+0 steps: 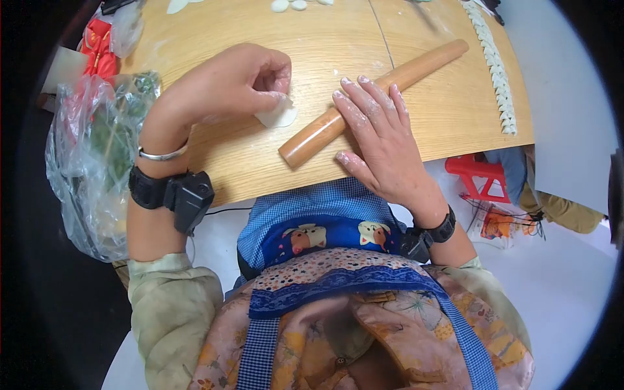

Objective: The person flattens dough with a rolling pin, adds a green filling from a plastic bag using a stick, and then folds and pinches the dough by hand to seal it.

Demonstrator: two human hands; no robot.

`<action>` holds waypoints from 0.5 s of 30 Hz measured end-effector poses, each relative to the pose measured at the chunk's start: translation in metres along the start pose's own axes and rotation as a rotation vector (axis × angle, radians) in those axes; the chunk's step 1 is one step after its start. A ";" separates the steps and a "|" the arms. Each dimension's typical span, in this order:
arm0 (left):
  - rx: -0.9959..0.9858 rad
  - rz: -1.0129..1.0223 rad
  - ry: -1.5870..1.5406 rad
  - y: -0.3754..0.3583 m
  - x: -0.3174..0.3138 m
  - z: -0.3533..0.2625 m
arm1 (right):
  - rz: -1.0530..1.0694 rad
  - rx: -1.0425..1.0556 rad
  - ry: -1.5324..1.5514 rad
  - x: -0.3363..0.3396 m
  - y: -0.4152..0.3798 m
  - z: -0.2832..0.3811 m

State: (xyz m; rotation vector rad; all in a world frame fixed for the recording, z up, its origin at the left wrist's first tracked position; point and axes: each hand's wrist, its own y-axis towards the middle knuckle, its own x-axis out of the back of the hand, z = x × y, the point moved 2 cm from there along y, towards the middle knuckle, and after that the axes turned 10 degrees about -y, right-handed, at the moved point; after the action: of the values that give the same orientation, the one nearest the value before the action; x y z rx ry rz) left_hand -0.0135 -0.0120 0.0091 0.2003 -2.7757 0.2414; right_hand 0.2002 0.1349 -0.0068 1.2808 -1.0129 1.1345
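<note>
- The tabletop (416, 123) is pale wood with a seam running from the far edge toward me, dusted with flour; beyond its right edge is a light floor with a red stool (478, 175) under the near right corner.
- At the left edge sits a clear plastic bag (91, 162) with something green inside, and a red packet (99, 45) lies by the far left corner.
- I count one rolling pin (416, 68), one wrapper (278, 114) under my fingers, and two or three more dough pieces (289, 5) at the far edge.
- A long row of dough bits (497, 78) follows the right edge; too many and too small to count.
- The wrapper is a thin, white, roundish disc, near the middle of the tabletop, just left of the pin's near end.
- My left hand (224, 84) has its grip pinched closed on the wrapper's edge.
- My right hand (380, 140) lies flat and open across the pin, fingers spread and floury, gripping nothing.
</note>
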 end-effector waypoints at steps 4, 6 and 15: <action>-0.051 0.110 -0.264 0.000 -0.004 -0.003 | -0.014 -0.001 0.023 -0.002 -0.002 -0.002; -0.046 0.104 -0.308 0.000 -0.004 0.000 | -0.013 0.002 0.020 -0.002 -0.002 -0.002; 0.166 -0.025 -0.135 0.004 -0.006 0.006 | -0.048 0.058 -0.028 0.000 0.010 -0.002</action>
State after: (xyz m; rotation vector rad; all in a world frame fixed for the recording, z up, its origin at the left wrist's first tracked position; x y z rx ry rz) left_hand -0.0102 -0.0086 0.0003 0.3031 -2.8851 0.4685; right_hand 0.1902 0.1360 -0.0056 1.3633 -0.9706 1.1193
